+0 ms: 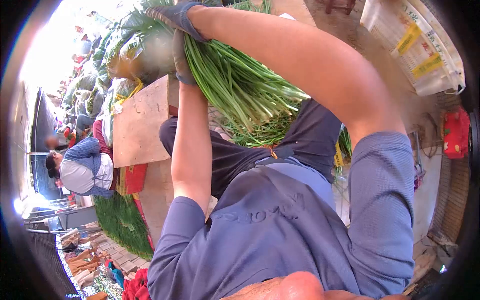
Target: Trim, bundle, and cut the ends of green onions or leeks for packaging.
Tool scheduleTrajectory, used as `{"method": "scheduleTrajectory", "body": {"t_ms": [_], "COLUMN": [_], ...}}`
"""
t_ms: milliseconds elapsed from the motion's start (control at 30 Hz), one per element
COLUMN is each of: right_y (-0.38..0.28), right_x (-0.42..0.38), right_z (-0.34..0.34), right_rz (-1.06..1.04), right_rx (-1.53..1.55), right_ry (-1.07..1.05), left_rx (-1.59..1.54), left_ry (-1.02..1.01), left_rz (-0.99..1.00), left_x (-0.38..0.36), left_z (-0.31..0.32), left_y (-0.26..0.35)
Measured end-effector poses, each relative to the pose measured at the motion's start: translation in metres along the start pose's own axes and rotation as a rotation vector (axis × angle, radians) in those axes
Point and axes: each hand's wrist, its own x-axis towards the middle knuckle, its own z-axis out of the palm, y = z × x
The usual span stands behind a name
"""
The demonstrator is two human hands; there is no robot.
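Note:
A large bunch of garlic chives [235, 80] stretches across the upper middle, its pale cut ends fanned toward my lap and its leaf tips toward the upper left. My left hand [182, 59], in a dark grey work glove, grips the bunch from its left side. Over the leafy part lies my right hand [172, 17], also gloved, closed round the leaves with its fingers pointing left. The leaves partly hide the fingers of both hands. Beneath the bunch, loose chives [265, 131] lie in a heap between my knees.
A wooden board [141, 122] stands to my left, near a seated person [82, 165]. Bagged greens [90, 85] are piled behind it. More chives [122, 222] lie lower left. A white printed sack [417, 47] and a red object [456, 134] are at right.

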Motion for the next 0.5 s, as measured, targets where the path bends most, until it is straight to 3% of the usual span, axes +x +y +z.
{"method": "scheduleTrajectory", "body": {"t_ms": [67,133,167,267,300,367,400,500], "right_y": [-0.008,-0.022,-0.032,-0.049,-0.055,-0.031,0.003,0.054], "right_x": [-0.006,-0.024,-0.041,-0.116,-0.153,-0.182,-0.186,-0.225], "right_z": [0.006,0.008,0.005,-0.036,-0.078,-0.087,-0.073,-0.097], "right_rz": [-0.042,-0.121,-0.191,-0.52,-0.581,-0.759,-0.884,-0.603], "right_rx": [-0.056,-0.13,-0.182,-0.376,-0.155,-0.002,-0.078,-0.183], "right_ry": [0.023,0.065,0.092,0.129,-0.199,-0.2,0.131,0.089], "left_rx": [-0.182,-0.34,-0.418,-0.339,-0.176,-0.127,-0.101,-0.105], "left_ry": [-0.024,-0.216,-0.317,-0.37,-0.14,-0.114,-0.1,-0.014], "left_rz": [-0.08,-0.133,-0.158,-0.115,-0.021,-0.029,-0.032,0.001], "left_x": [0.001,0.009,0.014,0.02,0.016,0.025,0.028,0.027], "left_z": [-0.019,-0.054,-0.066,-0.089,-0.085,-0.113,-0.124,-0.149], "left_y": [0.001,0.002,0.004,0.014,0.019,0.025,0.028,0.036]}}
